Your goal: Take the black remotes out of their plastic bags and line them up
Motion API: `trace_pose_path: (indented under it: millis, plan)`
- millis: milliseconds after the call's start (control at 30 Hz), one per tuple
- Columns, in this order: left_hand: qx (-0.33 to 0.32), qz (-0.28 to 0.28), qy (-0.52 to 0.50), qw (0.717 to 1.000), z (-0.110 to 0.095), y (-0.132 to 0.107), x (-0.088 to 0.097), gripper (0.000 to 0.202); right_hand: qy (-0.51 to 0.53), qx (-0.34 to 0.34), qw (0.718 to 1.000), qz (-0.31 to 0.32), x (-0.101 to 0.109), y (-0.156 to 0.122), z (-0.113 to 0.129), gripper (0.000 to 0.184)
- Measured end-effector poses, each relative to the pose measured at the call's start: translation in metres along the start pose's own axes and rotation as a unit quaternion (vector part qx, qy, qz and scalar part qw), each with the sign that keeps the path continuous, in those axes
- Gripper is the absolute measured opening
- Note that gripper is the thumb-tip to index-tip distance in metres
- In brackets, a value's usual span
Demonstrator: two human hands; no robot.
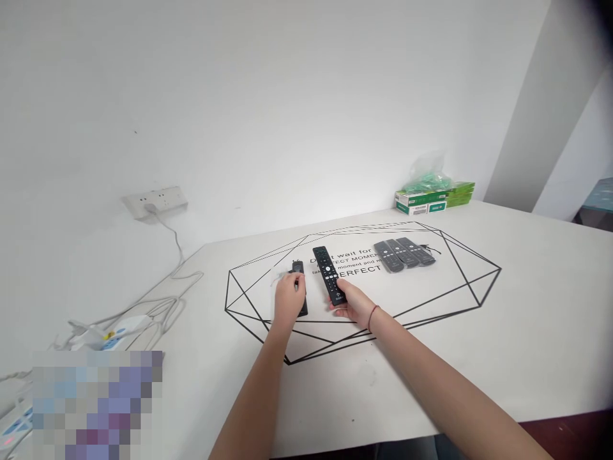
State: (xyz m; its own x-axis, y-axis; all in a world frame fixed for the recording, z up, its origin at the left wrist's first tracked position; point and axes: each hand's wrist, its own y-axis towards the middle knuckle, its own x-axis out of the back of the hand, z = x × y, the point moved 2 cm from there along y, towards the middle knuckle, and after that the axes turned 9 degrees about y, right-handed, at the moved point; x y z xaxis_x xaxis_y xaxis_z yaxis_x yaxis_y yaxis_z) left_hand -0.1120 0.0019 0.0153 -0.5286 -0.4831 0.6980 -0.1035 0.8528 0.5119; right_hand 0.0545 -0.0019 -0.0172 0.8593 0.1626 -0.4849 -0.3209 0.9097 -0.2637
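Note:
My right hand [352, 303] grips the lower end of a black remote control [327, 268], its buttons facing up and its far end pointing away from me. My left hand [290, 295] is closed at a second long black remote control [302, 309]. The hand covers much of this second remote, so its side and details are partly hidden. To the right, several similar remotes [403, 254] lie side by side on the mat, seemingly in clear wrapping. Small dark bits [431, 249] lie at their right edge.
Green and white boxes [421, 199] with a clear bag [428, 172] on top stand against the wall. A socket [160, 201] feeds a cable along the left to power strips [124, 332]. Black lines and lettering mark the white tabletop [421, 358]. A blurred patch covers the lower left.

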Motion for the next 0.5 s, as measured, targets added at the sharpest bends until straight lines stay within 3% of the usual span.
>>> trace_pose_path:
  millis: [100, 200, 267, 400, 500]
  plan:
    - [-0.006, 0.051, -0.106, 0.993, -0.011, -0.005, -0.012, 0.028, -0.1, 0.12, 0.988, -0.015, 0.0, -0.001, 0.002, 0.039]
    - [0.029, 0.109, -0.223, 0.968, -0.017, -0.009, -0.022, 0.035, -0.258, 0.269, 0.927, -0.049, 0.0, -0.002, 0.003, 0.047]
    - [0.084, 0.158, -0.314, 0.933, -0.02, -0.011, -0.028, 0.042, -0.328, 0.332, 0.883, -0.054, 0.0, -0.002, 0.003, 0.048]
    - [0.167, 0.219, -0.482, 0.832, -0.023, -0.016, -0.034, 0.044, -0.381, 0.372, 0.846, -0.006, -0.007, -0.007, 0.003, 0.05]
    - [0.185, 0.218, -0.542, 0.79, -0.022, -0.016, -0.032, 0.036, -0.344, 0.377, 0.86, 0.009, -0.013, -0.014, 0.006, 0.054]
